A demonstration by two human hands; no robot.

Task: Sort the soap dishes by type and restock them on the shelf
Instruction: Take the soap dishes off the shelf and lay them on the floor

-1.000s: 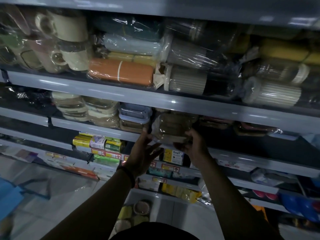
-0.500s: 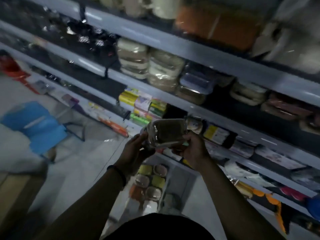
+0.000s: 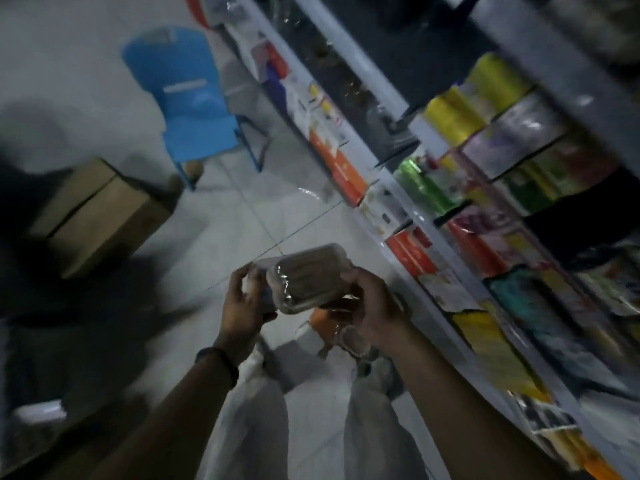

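Observation:
A plastic-wrapped pack of brownish soap dishes (image 3: pixel 304 277) is held in front of me, over the floor, left of the shelf (image 3: pixel 426 237). My left hand (image 3: pixel 244 308) grips its left end and my right hand (image 3: pixel 370 306) grips its right end, fingers curled round the wrap. Below my right hand, a few more soap dishes (image 3: pixel 348 336) show on the floor, one orange and one clear, mostly hidden by the hand. The view is blurred and tilted.
The shelf on the right carries coloured packets and boxes (image 3: pixel 485 109). A blue plastic chair (image 3: pixel 188 95) stands on the tiled floor at the back, and a brown cardboard box (image 3: pixel 100 216) sits to the left. My legs (image 3: pixel 311 427) are below.
Both hands have drawn the soap dish pack off the shelf and down toward my body. My head has turned left and down, so the shelf now runs along the right.

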